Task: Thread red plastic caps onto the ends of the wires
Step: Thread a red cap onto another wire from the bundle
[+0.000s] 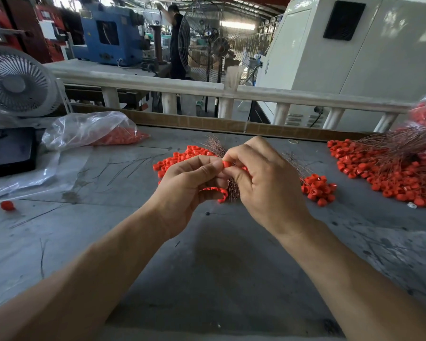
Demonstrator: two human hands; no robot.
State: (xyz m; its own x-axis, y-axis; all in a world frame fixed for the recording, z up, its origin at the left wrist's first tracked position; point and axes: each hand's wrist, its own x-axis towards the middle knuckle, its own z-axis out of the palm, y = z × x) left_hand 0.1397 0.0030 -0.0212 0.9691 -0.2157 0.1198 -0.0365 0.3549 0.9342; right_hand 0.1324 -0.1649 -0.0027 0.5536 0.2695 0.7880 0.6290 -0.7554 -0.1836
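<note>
Both forearms cross the bench's (207, 279) near edge — left hand (190, 190) grips the wire bundle (233, 190), right hand (263, 183) pinches a red cap (227, 164) mid-bench. Threading under way; next, seat cap squarely.

1. Both forearms are bare all the way to the bottom edge of the frame, no sleeves showing anywhere.
2. The left hand (190, 185) has no glove, ring or watch on it.
3. Same deal for the right hand (263, 183): bare, short trimmed nails, wrist with nothing strapped on.
</note>
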